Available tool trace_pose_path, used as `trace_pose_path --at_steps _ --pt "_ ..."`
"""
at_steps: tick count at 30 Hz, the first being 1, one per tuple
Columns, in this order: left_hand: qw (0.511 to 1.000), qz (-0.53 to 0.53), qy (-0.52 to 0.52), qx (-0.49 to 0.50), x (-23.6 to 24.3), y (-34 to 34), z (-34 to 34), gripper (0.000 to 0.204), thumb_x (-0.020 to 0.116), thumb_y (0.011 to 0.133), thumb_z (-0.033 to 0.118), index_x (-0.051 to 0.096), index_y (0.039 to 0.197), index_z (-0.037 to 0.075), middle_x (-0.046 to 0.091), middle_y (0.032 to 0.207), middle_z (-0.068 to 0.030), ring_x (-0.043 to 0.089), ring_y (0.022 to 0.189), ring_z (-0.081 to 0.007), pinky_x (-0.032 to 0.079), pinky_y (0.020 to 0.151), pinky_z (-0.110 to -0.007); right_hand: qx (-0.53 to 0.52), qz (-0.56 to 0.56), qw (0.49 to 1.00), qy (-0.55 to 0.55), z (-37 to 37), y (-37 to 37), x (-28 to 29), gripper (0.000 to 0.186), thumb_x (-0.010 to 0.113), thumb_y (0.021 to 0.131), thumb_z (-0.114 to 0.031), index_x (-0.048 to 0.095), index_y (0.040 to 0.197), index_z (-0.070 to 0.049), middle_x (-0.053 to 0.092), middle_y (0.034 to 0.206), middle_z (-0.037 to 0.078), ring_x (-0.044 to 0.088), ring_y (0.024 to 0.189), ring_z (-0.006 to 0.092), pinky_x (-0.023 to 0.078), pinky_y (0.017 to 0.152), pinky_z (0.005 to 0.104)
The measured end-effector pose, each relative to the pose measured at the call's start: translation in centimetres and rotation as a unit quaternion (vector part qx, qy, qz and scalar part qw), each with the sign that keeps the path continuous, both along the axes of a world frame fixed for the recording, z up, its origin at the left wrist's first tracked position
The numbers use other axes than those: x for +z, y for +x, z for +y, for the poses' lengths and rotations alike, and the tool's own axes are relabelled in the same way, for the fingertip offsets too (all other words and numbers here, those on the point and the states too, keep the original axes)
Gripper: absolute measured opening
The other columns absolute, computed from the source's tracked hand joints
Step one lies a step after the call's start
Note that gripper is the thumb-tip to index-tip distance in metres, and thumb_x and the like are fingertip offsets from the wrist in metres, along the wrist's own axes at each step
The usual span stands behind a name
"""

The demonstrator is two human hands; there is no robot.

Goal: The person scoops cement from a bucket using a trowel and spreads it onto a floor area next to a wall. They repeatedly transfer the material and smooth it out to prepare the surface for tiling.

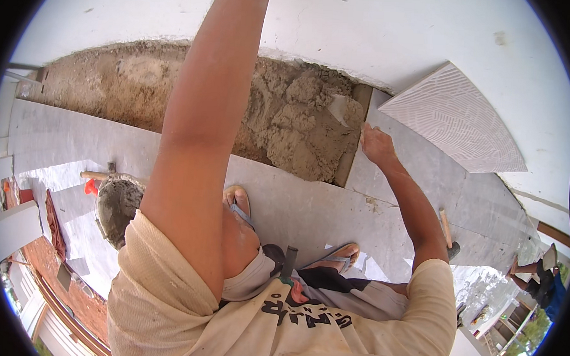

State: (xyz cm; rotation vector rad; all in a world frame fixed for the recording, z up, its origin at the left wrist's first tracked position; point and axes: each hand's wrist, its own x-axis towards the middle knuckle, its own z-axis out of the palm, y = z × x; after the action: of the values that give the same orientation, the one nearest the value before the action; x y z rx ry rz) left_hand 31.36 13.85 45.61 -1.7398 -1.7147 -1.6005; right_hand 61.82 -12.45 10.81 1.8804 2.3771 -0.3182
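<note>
My left arm [202, 111] reaches up past the top edge, so my left hand is out of sight. At the right end of the bare strip, my right hand [377, 146] is closed round the handle of a trowel, which the fingers mostly hide. Its pale blade [346, 111] lies against wet grey mortar [300, 124], heaped and uneven. That mortar borders the edge of a laid grey tile [387, 176], close under my right hand. Farther left, the strip shows brown, sandy ground [120, 85].
A tile with a ridged back [456, 118] leans on the white wall [380, 29]. A bucket of mortar [120, 202] stands left of my legs, a wooden-handled tool [95, 175] by its rim. A black-headed mallet [452, 250] lies right. Another person [538, 278] is at far right.
</note>
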Motion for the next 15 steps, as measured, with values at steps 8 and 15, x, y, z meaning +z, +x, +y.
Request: trace_pose_path --at_steps 8,15 --pt "1.000 0.015 0.016 0.015 -0.4 -0.3 -0.1 0.126 0.052 0.088 0.075 -0.016 0.152 -0.010 -0.018 0.161 -0.0309 -0.018 0.151 -0.0431 -0.009 0.122 -0.057 -0.131 0.006 0.985 -0.113 4.9 -2.9 2.4 0.036 0.048 0.098 -0.029 0.053 0.118 0.000 0.067 0.110 0.030 0.065 0.104 0.0459 0.049 0.093 0.0561" --pt "0.999 0.003 0.036 -0.021 -0.8 -0.1 0.3 0.126 0.051 0.089 0.075 -0.016 0.152 -0.011 -0.019 0.161 -0.0310 -0.018 0.151 -0.0432 -0.009 0.122 -0.058 -0.128 -0.016 0.970 -0.208 6.1 0.5 0.0 0.034 0.048 0.098 -0.027 0.057 0.113 0.001 0.068 0.103 0.027 0.071 0.089 0.0395 0.056 0.081 0.0511"
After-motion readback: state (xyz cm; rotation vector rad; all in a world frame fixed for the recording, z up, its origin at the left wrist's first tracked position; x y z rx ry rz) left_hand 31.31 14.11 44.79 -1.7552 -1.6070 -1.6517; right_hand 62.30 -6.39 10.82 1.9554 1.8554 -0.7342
